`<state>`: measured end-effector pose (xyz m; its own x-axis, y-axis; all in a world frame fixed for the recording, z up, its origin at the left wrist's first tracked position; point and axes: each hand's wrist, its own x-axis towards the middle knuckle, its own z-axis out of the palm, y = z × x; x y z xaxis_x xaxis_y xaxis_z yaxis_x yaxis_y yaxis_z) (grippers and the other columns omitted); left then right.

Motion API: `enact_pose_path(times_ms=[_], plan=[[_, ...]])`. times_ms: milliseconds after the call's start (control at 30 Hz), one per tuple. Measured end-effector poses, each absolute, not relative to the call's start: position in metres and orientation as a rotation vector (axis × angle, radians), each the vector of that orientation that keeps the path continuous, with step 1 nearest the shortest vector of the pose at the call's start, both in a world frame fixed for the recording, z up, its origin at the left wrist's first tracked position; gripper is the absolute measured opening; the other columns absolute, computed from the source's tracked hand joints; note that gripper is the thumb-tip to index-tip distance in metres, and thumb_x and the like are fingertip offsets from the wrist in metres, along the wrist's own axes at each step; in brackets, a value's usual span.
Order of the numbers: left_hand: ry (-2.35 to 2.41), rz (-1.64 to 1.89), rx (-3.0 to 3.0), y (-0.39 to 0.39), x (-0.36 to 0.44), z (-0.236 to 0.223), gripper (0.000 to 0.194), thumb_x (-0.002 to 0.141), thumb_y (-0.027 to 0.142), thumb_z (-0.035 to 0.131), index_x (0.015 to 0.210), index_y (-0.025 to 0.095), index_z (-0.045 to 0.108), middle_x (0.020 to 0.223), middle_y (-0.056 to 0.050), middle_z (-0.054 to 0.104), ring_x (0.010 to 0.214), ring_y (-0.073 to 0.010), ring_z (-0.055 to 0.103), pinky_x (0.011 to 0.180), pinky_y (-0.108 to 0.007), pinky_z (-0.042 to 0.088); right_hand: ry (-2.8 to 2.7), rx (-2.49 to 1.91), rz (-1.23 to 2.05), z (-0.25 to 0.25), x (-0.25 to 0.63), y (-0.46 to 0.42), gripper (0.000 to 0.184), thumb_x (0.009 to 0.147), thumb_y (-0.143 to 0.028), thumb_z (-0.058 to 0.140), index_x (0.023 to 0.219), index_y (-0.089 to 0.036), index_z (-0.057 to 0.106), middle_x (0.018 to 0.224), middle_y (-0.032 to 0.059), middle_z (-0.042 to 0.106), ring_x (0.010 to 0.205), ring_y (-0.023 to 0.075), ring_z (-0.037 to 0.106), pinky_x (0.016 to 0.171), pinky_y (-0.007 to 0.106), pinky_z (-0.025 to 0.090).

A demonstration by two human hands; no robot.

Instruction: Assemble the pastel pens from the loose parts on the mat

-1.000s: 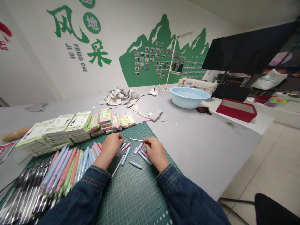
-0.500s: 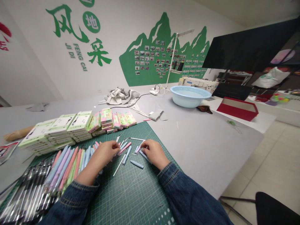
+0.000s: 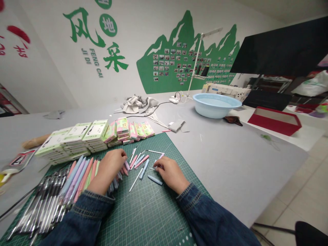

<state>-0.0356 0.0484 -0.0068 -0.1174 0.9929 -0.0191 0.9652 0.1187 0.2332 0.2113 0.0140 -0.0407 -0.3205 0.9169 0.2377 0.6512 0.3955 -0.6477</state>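
Green cutting mat (image 3: 143,215) fills the near part of my head view, loose pen parts (image 3: 145,169) scattered on it between the hands. My left hand (image 3: 109,168) curls over the row of pastel pens (image 3: 80,177); I can't tell whether it grips one. My right hand (image 3: 172,174) bends its fingers beside a lilac piece (image 3: 161,156), any grasp unclear to me. Stacked boxes (image 3: 96,131) sit beyond the pens.

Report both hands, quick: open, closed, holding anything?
Left hand: fingers curled, over the pens; grip cannot be told.
Right hand: fingers curled, beside a purple piece; grip cannot be told.
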Motion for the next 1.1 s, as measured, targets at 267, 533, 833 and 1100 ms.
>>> enact_pose_path(times_ms=[267, 533, 833, 1100], plan=[[2.209, 0.284, 2.021, 0.055, -0.01, -0.008, 0.02, 0.074, 0.027, 0.05, 0.077, 0.024, 0.07, 0.084, -0.008, 0.072, 0.083, -0.0248, 0.064, 0.062, -0.028, 0.04, -1.918, -1.439, 0.554, -0.04, 0.222, 0.021, 0.015, 0.077, -0.009, 0.059, 0.082, -0.02, 0.068, 0.085, 0.0026, 0.064, 0.081, 0.0156, 0.057, 0.076, 0.027, 0.04], [2.23, 0.348, 2.125, 0.081, 0.036, -0.026, 0.02, 0.077, 0.027, 0.052, 0.082, 0.019, 0.07, 0.095, -0.014, 0.069, 0.087, -0.0258, 0.064, 0.065, -0.029, 0.043, -1.906, -1.427, 0.556, -0.042, 0.222, 0.022, 0.015, 0.077, -0.009, 0.058, 0.082, -0.02, 0.068, 0.084, 0.0027, 0.064, 0.08, 0.0152, 0.057, 0.075, 0.027, 0.04], [2.177, 0.451, 2.151, 0.083, 0.031, -0.024, 0.02, 0.078, 0.029, 0.049, 0.078, 0.019, 0.066, 0.092, -0.01, 0.069, 0.084, -0.024, 0.063, 0.066, -0.029, 0.042, -1.883, -1.442, 0.554, -0.04, 0.225, 0.024, 0.014, 0.077, -0.009, 0.06, 0.082, -0.02, 0.069, 0.083, 0.002, 0.064, 0.078, 0.0147, 0.056, 0.072, 0.026, 0.04], [1.63, 0.846, 1.819, 0.053, 0.012, -0.025, 0.028, 0.074, 0.036, 0.056, 0.095, 0.018, 0.064, 0.074, -0.001, 0.07, 0.066, -0.0167, 0.062, 0.06, -0.025, 0.042, -2.22, -1.301, 0.311, -0.042, 0.218, 0.033, 0.015, 0.085, -0.016, 0.057, 0.091, -0.022, 0.07, 0.091, 0.0051, 0.065, 0.091, 0.0185, 0.051, 0.081, 0.028, 0.038]])
